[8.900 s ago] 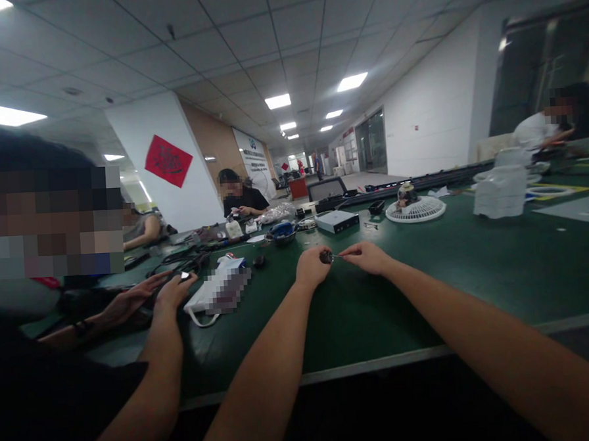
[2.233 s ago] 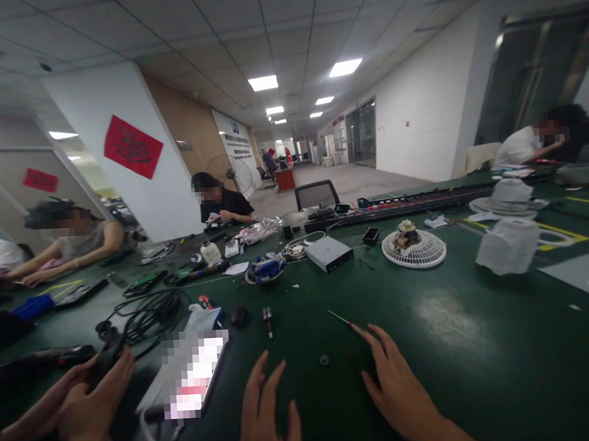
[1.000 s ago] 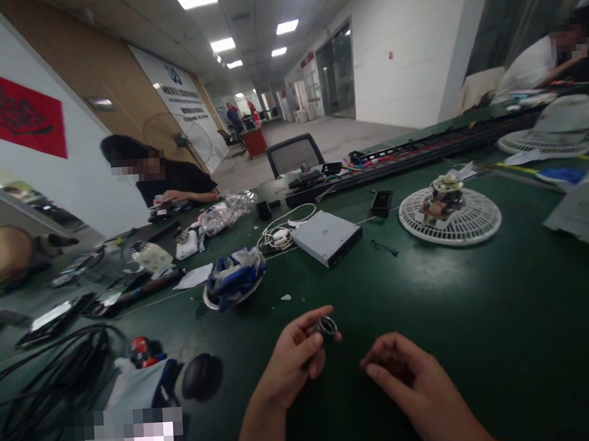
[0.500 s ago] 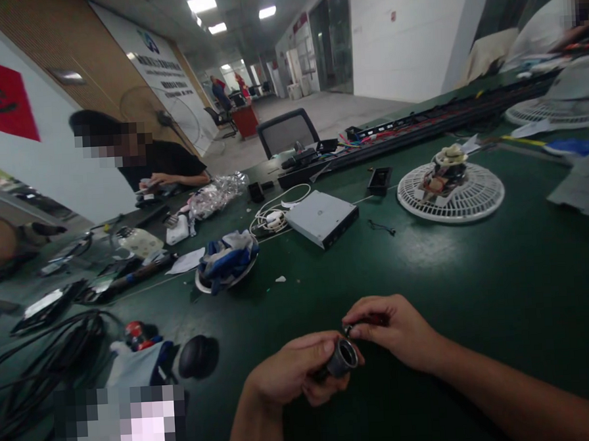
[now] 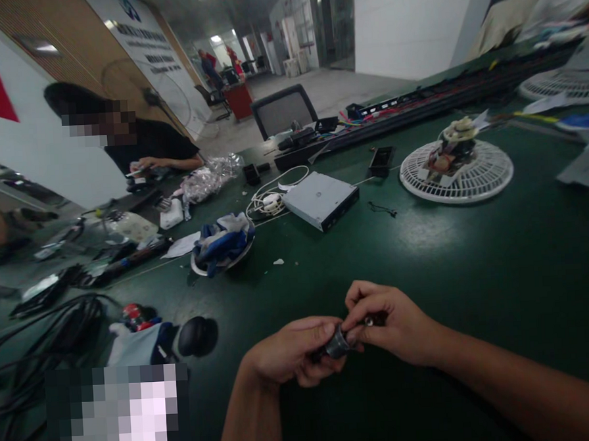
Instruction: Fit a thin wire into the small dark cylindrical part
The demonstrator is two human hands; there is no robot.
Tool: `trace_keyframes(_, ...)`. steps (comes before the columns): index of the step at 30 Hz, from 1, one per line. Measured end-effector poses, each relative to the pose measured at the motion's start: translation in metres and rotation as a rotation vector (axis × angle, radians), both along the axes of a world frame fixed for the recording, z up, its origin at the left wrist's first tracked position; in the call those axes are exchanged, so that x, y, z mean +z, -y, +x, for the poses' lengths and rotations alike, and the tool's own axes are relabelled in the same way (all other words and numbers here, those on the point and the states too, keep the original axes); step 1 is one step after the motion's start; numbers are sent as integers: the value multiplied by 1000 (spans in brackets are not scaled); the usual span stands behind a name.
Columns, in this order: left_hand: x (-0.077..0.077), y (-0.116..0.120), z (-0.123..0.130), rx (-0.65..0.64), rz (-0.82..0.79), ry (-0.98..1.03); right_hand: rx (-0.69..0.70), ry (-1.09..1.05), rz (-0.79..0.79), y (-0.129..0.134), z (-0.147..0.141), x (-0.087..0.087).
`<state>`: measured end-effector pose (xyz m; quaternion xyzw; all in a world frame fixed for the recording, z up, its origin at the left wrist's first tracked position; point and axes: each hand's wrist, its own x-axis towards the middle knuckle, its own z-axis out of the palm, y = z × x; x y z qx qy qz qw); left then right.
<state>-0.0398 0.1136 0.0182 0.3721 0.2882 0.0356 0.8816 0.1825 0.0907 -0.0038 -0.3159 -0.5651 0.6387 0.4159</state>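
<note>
My left hand [image 5: 301, 348] is closed around a short dark cylinder [image 5: 336, 343] with a grey ring-shaped end, which might be part of a flashlight. The cylinder's rear part is hidden in the palm. My right hand [image 5: 388, 317] is closed, with thumb and forefinger at the cylinder's end. Between its curled fingers shows the shiny round tip of a small dark piece [image 5: 370, 321]; the rest of it is covered. Both hands are just above the green table [image 5: 426, 279].
A black mouse-like object [image 5: 196, 335] and black cables [image 5: 49, 352] lie left. A bowl with blue cloth [image 5: 224, 240], a grey disc drive [image 5: 320, 196] and a white fan grille with its motor [image 5: 457, 166] stand further back. A person in black [image 5: 142, 143] sits across.
My right hand has moved its fingertips onto the cylinder's end. The cylinder's open mouth, facing me before, is now turned towards the right hand and mostly covered. The view has tipped downward slightly.
</note>
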Motion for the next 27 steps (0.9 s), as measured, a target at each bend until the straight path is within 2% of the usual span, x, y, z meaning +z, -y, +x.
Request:
trace_keyframes(4,1,0,4,-39,33,-10,-4,12,-112,-4,2,1)
trace_keyframes(10,1,2,8,-153,48,5,227,168,-149,-9,9,11)
trace_keyframes(16,5,0,9,-165,32,25,340,64,-242,-14,12,8)
trace_keyframes(18,7,-1,6,-160,10,12,334,-63,-280,-18,16,9)
trace_keyframes(20,9,-2,0,-142,1,5,306,-221,-392,-23,21,9)
trace_keyframes(22,10,-2,-8,-113,11,18,286,-290,-503,-26,27,9)
trace_keyframes(27,8,-4,-26,-28,48,45,383,-116,-512,-31,37,6)
